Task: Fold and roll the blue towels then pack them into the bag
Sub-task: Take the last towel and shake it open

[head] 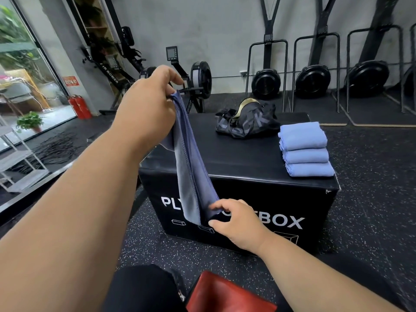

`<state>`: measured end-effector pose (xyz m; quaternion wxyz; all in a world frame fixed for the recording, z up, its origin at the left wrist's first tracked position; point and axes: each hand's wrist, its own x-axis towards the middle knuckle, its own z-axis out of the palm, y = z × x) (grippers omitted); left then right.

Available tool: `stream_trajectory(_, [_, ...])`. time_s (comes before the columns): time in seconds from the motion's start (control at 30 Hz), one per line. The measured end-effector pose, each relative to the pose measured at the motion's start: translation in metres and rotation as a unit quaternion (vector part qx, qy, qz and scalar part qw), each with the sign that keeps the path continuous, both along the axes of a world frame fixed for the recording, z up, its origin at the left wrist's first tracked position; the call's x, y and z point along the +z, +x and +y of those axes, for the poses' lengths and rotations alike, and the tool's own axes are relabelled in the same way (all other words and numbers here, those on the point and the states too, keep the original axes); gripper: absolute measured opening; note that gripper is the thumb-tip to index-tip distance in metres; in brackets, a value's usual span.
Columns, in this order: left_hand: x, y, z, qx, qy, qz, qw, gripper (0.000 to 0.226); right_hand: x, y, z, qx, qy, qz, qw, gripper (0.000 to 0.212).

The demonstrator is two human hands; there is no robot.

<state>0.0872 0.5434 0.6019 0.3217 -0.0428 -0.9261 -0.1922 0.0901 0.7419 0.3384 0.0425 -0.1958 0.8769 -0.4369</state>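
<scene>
while my right hand (234,219) pinches the lower end of a dark blue towel (191,163) and my left hand (148,97) grips its top, i judge folding barely begun. farther off, three folded towels (306,149) wait unrolled on the box (243,154); the bag (246,122) behind looks unpacked.

My left hand (148,102) and right hand (234,219) pinch a dark blue towel (191,158) stretched before the black box (247,194).

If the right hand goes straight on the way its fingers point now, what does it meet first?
Probably the hanging dark blue towel, which the right hand already pinches at its lower end. Behind it stands the black plyo box; depth is unclear.
</scene>
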Motion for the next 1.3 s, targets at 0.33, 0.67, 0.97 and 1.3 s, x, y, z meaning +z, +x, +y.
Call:
stream_trajectory(0.33, [-0.001, -0.003, 0.007, 0.000, -0.013, 0.004, 1.000, 0.048, -0.009, 0.005, -0.017, -0.032, 0.084, 0.024, 0.996, 0.061])
stream_trajectory(0.67, [-0.012, -0.002, -0.013, 0.024, 0.037, -0.012, 0.999, 0.049, -0.014, -0.007, -0.002, -0.061, 0.013, 0.018, 0.998, 0.020])
stream_trajectory(0.97, [-0.101, -0.024, -0.086, 0.052, 0.350, -0.063, 0.933, 0.028, 0.030, -0.051, 0.078, -0.153, 0.061, 0.122, 0.979, 0.017])
stream_trajectory(1.3, [-0.216, -0.043, -0.089, 0.046, 0.506, -0.146, 0.849, 0.036, 0.043, -0.073, 0.112, -0.119, 0.199, 0.204, 0.951, 0.013])
